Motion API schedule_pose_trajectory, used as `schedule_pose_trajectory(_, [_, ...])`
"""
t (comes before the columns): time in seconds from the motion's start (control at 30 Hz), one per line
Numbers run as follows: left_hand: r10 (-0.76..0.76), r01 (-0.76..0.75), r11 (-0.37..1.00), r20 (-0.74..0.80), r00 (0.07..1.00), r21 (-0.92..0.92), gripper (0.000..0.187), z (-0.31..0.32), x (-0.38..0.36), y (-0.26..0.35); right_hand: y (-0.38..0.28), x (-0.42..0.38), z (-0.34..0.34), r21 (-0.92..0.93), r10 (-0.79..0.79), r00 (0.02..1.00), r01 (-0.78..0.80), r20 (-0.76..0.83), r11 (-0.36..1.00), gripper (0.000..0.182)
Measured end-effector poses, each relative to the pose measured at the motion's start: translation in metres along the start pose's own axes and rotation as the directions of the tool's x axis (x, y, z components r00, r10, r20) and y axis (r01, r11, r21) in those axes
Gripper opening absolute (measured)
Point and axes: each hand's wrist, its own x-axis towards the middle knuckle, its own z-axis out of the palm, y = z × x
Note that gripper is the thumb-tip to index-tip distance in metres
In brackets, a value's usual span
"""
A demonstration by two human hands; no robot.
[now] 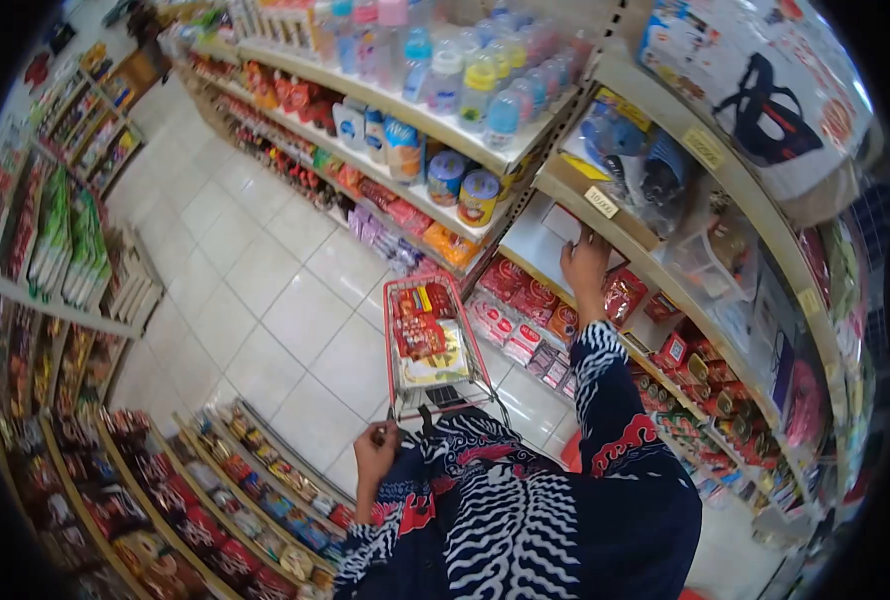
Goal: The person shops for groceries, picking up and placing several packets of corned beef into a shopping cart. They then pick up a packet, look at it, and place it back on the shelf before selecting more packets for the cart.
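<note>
My right hand (585,262) reaches into a shelf at the right, at the edge of a flat white box (547,240) lying below the price label. Its fingertips are partly hidden by the box and the shelf above. Beside the handle end of a small red-framed cart (389,340) is my left hand (376,445), with its fingers curled; what they hold, if anything, is too small to tell. Inside the cart lie red packets (420,330) and a yellow-and-white package (435,362).
Baby bottles (445,80) stand on the upper shelf ahead, with tins (478,195) below. Boxed items (620,150) and red packets (535,300) fill the right shelves. Snack shelves (185,500) curve along the lower left. Tiled floor (255,290) runs between the shelves.
</note>
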Motion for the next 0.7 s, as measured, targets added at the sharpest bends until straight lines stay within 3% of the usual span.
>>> schedule_pose_trajectory(0.03, [-0.025,0.024,0.999,0.022,0.999,0.034,0.025,-0.002,0.002,0.000,0.004,0.010,0.008,0.006,-0.027,0.999,0.027,0.024,1.000,0.044])
schedule_pose_trajectory(0.1, [-0.055,0.053,0.998,0.056,0.997,0.036,0.026,-0.002,0.001,0.009,0.013,0.036,0.028,-0.033,0.092,0.957,-0.086,0.275,0.996,0.053])
schedule_pose_trajectory(0.2, [-0.061,0.059,0.998,0.076,0.995,0.026,0.023,-0.004,-0.002,0.023,0.007,0.060,0.022,-0.109,0.215,0.812,-0.185,0.543,0.977,0.053])
schedule_pose_trajectory(0.23, [-0.070,0.069,0.998,0.066,0.995,0.005,0.020,-0.004,-0.003,0.024,0.008,0.050,0.025,-0.116,0.209,0.807,-0.174,0.552,0.978,0.053])
schedule_pose_trajectory(0.3, [-0.073,0.074,0.997,0.040,0.997,-0.034,0.020,-0.003,-0.007,0.028,0.007,0.034,0.030,-0.001,-0.043,0.968,0.044,0.248,0.999,0.052])
schedule_pose_trajectory(0.33, [-0.067,0.067,0.995,0.009,0.998,-0.067,0.021,-0.001,-0.007,0.032,0.001,0.029,0.026,-0.005,-0.058,0.968,0.061,0.245,0.998,0.052])
schedule_pose_trajectory(0.4, [-0.088,0.088,0.995,-0.006,0.996,-0.053,0.022,-0.001,-0.007,0.028,-0.017,0.005,0.018,-0.142,-0.124,0.990,0.132,0.061,0.981,0.050])
schedule_pose_trajectory(0.53, [-0.045,0.045,0.997,-0.008,0.999,-0.058,0.023,-0.002,-0.006,0.024,-0.034,-0.024,0.014,-0.033,-0.083,0.972,0.092,0.220,0.995,0.039])
schedule_pose_trajectory(0.6, [-0.033,0.033,0.999,-0.003,0.999,-0.035,0.023,-0.002,-0.005,0.025,-0.035,-0.035,0.015,0.029,-0.154,0.944,0.153,0.291,0.988,0.028])
schedule_pose_trajectory(0.7, [-0.020,0.020,1.000,0.010,1.000,-0.021,0.023,-0.003,-0.003,0.020,-0.033,-0.045,0.023,0.083,-0.181,0.949,0.165,0.258,0.983,0.021])
